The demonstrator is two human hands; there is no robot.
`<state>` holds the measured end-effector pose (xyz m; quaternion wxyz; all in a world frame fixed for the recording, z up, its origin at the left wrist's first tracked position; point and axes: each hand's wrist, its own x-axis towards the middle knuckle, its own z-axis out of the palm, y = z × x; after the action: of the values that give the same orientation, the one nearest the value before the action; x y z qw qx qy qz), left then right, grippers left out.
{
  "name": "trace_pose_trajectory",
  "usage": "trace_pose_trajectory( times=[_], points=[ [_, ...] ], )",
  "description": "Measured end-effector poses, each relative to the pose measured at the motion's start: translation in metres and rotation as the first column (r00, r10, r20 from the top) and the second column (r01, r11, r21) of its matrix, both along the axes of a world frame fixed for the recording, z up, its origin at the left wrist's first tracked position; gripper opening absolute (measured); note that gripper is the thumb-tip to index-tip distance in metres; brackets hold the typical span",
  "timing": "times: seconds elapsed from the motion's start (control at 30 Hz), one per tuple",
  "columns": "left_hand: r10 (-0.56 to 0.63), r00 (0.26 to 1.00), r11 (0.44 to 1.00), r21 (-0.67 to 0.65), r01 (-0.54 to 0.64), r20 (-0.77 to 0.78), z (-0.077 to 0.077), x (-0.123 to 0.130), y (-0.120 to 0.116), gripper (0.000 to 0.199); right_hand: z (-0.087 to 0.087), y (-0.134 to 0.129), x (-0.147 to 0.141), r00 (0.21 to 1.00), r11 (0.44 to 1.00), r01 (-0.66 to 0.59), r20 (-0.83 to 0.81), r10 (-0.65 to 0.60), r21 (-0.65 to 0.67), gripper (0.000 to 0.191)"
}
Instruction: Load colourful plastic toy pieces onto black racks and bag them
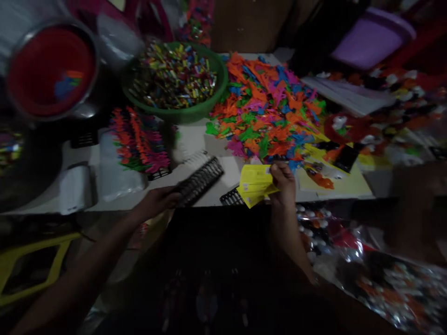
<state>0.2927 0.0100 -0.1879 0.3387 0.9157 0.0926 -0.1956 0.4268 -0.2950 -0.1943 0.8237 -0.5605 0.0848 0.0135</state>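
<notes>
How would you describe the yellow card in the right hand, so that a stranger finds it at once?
Start at the big pile of colourful plastic pieces on the white table. Just below its near edge, the right hand pinches a yellow printed card over a black grid piece. Unlike the larger plain yellow sheet lying flat to its right, it is small, printed and held.

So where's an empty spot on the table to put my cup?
The best bare patch of white table lies between the green basin, the colourful plastic pile and the black comb-like strip at the left hand. It is crowded right of the yellow cards in the right hand.
</notes>
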Motion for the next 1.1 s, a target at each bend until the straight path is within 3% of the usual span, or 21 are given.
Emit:
trace_pose_trajectory(
  times=[0.07, 0.17, 0.27, 0.37, 0.5, 0.7, 0.87, 1.1],
  points=[
    [-0.059, 0.998, 0.998, -0.035, 0.058, -0.038, -0.014, 0.012, -0.004, 0.04, 0.003, 0.006, 0.009, 0.999, 0.998, -0.046, 0.008, 0.047, -0.05, 0.018],
    [-0.018, 1.0, 0.991, 0.133, 0.015, 0.023, -0.024, 0.019, -0.013, 0.037, -0.001, 0.022, 0.018, 0.989, 0.978, -0.146, -0.005, 0.147, -0.151, 0.018],
    [0.002, 0.998, 0.935, 0.354, -0.026, 0.067, -0.02, 0.011, -0.023, 0.048, -0.013, 0.046, 0.022, 0.963, 0.921, -0.266, -0.043, 0.265, -0.286, 0.016],
    [-0.074, 0.997, 0.891, 0.452, 0.049, 0.038, -0.014, 0.0, -0.034, 0.057, -0.027, 0.072, 0.019, 0.928, 0.852, -0.368, -0.089, 0.362, -0.373, 0.016],
    [-0.196, 0.981, 0.884, 0.431, 0.179, -0.005, -0.02, -0.006, -0.043, 0.058, -0.045, 0.101, 0.011, 0.863, 0.755, -0.496, -0.151, 0.482, -0.428, 0.017],
    [-0.17, 0.985, 0.913, 0.381, 0.148, 0.024, -0.037, -0.005, -0.041, 0.064, -0.067, 0.107, 0.008, 0.893, 0.736, -0.441, -0.167, 0.418, -0.513, 0.02],
    [-0.154, 0.988, 0.934, 0.329, 0.143, 0.008, -0.04, 0.0, -0.039, 0.074, -0.067, 0.106, 0.009, 0.898, 0.715, -0.429, -0.175, 0.404, -0.552, 0.021],
    [-0.178, 0.984, 0.929, 0.325, 0.177, -0.027, -0.039, 0.006, -0.039, 0.072, -0.063, 0.108, 0.01, 0.895, 0.705, -0.438, -0.197, 0.4, -0.557, 0.021]
  ],
)
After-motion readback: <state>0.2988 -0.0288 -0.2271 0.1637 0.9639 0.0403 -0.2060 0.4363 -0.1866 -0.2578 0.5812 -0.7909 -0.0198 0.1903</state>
